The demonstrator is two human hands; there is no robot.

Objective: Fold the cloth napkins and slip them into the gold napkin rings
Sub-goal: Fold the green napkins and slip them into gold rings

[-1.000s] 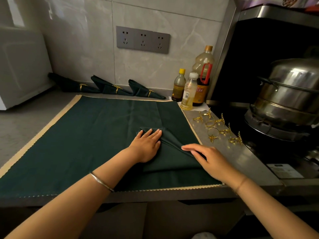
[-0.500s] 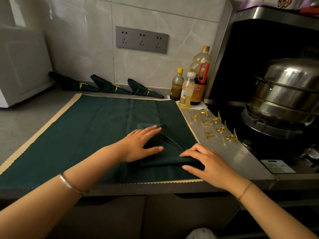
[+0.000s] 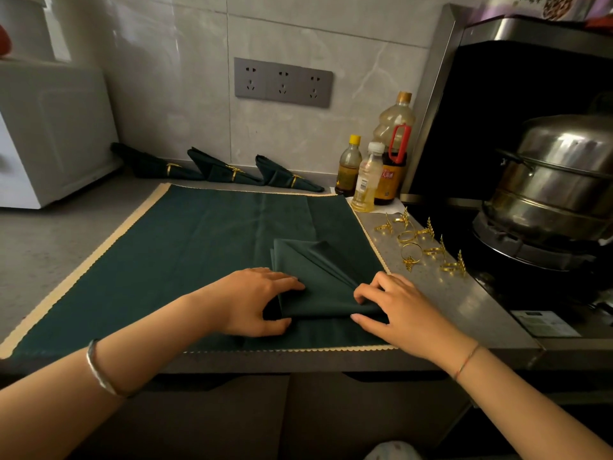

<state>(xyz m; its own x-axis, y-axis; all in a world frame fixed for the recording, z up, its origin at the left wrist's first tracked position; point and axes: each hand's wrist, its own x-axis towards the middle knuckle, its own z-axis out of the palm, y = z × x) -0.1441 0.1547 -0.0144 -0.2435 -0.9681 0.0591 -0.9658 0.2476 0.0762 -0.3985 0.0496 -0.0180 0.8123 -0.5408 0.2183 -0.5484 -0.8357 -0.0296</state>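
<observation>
Right grip (image 3: 401,313) pinches napkin (image 3: 315,287) (near corner).

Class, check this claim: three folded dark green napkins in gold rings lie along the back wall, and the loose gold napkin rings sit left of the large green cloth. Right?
One error: the head view shows the loose gold napkin rings right of the large green cloth, not left. The three folded dark green napkins in gold rings do lie along the back wall.

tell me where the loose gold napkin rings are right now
In the head view the loose gold napkin rings lie clustered on the grey counter right of the green mat, between its edge and the stove, in front of the three bottles.
</observation>
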